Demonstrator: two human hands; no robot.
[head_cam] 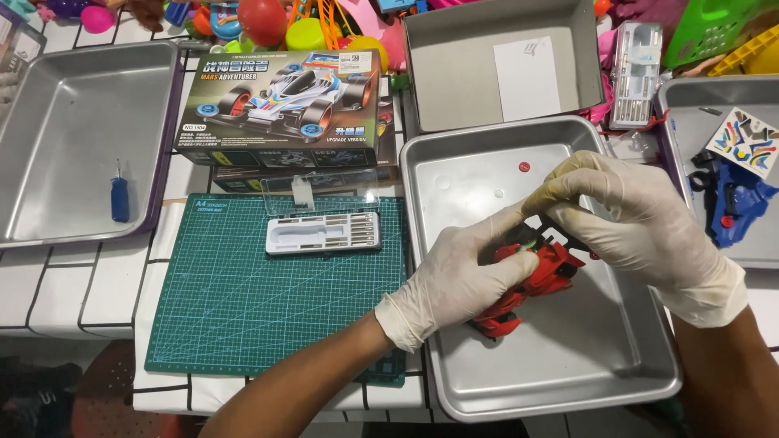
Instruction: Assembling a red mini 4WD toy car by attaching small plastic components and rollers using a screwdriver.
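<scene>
Steel tray (568, 381) — red toy car (531, 284), clamped between left hand (454, 280) and right hand (641, 219) fingers

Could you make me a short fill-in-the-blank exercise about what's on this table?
Both hands, the left hand and the right hand, wear pale ____.
They hold a ____ toy car body over a metal tray.
The small screwdriver in the far left tray has a ____ handle.
The cutting mat is ____.

Missing words: gloves; red; blue; green
</scene>
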